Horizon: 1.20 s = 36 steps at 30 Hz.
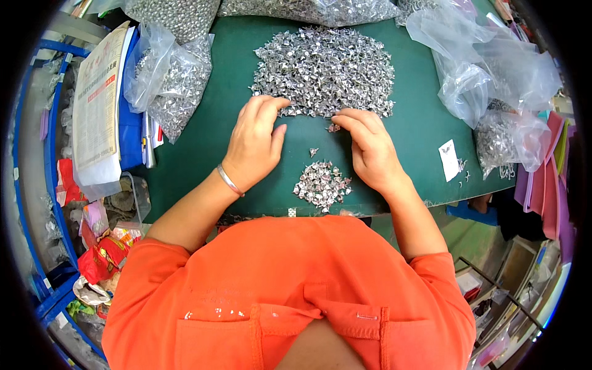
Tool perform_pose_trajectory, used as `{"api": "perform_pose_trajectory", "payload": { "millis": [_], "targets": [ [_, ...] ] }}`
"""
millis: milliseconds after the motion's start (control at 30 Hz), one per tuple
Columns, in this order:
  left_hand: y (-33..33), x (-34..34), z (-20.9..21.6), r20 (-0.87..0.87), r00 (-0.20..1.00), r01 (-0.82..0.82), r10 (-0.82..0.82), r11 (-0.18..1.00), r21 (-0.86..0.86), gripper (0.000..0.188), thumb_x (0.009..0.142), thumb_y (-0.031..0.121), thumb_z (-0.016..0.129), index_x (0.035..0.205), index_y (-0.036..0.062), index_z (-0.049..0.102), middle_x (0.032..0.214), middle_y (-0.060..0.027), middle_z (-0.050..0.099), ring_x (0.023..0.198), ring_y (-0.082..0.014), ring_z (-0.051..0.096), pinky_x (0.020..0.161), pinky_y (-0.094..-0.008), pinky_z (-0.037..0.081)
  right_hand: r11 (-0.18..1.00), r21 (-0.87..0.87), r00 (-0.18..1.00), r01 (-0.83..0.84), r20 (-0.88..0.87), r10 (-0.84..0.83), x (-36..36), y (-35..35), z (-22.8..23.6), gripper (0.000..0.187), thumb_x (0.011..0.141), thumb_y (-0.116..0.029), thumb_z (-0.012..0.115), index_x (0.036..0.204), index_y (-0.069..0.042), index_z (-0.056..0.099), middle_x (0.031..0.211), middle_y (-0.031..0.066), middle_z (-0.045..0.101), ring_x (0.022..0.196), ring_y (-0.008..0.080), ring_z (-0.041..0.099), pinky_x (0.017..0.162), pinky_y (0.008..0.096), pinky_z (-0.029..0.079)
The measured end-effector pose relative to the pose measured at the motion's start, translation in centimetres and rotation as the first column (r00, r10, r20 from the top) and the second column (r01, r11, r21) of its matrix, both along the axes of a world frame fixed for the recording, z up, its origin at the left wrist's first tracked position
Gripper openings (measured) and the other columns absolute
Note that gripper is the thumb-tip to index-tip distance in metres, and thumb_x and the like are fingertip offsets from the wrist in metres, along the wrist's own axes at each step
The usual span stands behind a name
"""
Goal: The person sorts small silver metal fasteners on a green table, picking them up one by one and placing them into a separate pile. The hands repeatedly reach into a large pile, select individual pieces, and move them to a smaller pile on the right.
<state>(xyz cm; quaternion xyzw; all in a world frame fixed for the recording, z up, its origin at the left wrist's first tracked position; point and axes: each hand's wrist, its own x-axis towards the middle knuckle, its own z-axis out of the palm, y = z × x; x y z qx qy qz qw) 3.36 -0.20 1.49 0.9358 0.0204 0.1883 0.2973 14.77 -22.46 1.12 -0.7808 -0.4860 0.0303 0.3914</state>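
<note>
Silvery metal bits (324, 71), tons of them, sit in a wide pile on the green tabletop (407, 163), with a smaller heap (322, 186) close to the person's front and one loose bit (313, 152) just past it. Each one's probably next to nothing in weight, stiff, kinda slick, and not easy to break, though those pointy-looking shapes might snag on each other or poke you. I'd pinch one by its edge with thumb and index, or just sweep a bunch with curled fingers. Left hand (254, 140) is loosely open at the pile's near edge, thumb apart, nothing visibly pinched. Right hand (372, 147) has its fingertips by a bit at that same edge; can't tell if it's gripped.
</note>
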Motion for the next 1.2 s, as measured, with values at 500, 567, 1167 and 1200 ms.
{"api": "perform_pose_trajectory", "payload": {
  "millis": [500, 567, 1167, 1200],
  "targets": [
    [-3.5, 3.0, -0.7, 0.049, 0.976, 0.212, -0.212, 0.977, 0.006, 0.014, 0.082, 0.006, 0.075, 0.095, 0.0063, 0.069, 0.095, -0.0078, 0.064, 0.092, -0.0291, 0.062, 0.080, -0.0405, 0.048, 0.986, 0.078, 0.983, 0.150, 0.093, -0.157, -0.4, 0.6, -1.5, 0.023, 0.078, 0.001, 0.074, 0.099, -0.007, 0.069, 0.091, 0.0076, 0.069, 0.092, 0.0296, 0.064, 0.081, 0.0407, 0.048],
    [-3.9, 3.2, -0.8, -0.015, 0.978, 0.209, -0.208, 0.974, 0.091, 0.014, 0.081, 0.009, 0.076, 0.092, 0.0087, 0.069, 0.094, -0.0055, 0.064, 0.092, -0.0276, 0.061, 0.078, -0.0411, 0.046, 0.986, 0.076, 0.984, 0.145, 0.089, -0.152, -0.4, 0.2, -1.5, 0.024, 0.077, 0.001, 0.075, 0.098, -0.008, 0.069, 0.091, 0.0062, 0.069, 0.093, 0.0289, 0.064, 0.081, 0.0401, 0.047],
    [-3.2, 2.0, -0.5, 0.049, 0.931, 0.364, -0.362, 0.929, -0.064, 0.013, 0.081, 0.001, 0.076, 0.089, 0.0054, 0.067, 0.089, -0.0084, 0.065, 0.083, -0.0289, 0.063, 0.076, -0.0390, 0.051, 0.992, 0.086, 0.992, 0.090, 0.086, -0.097, -0.7, -1.8, -0.8, 0.019, 0.078, 0.007, 0.072, 0.093, -0.004, 0.069, 0.094, 0.0086, 0.065, 0.087, 0.0311, 0.064, 0.074, 0.0396, 0.053],
    [-2.9, 1.8, -0.5, 0.073, 0.947, 0.320, -0.314, 0.940, -0.115, 0.011, 0.082, 0.001, 0.075, 0.090, 0.0049, 0.067, 0.090, -0.0086, 0.065, 0.082, -0.0282, 0.064, 0.075, -0.0379, 0.051, 0.996, 0.065, 0.996, 0.063, 0.066, -0.067, -0.6, -2.2, -0.7, 0.020, 0.078, 0.007, 0.072, 0.094, -0.004, 0.069, 0.095, 0.0089, 0.066, 0.088, 0.0310, 0.064, 0.075, 0.0394, 0.053]
  ]
}}
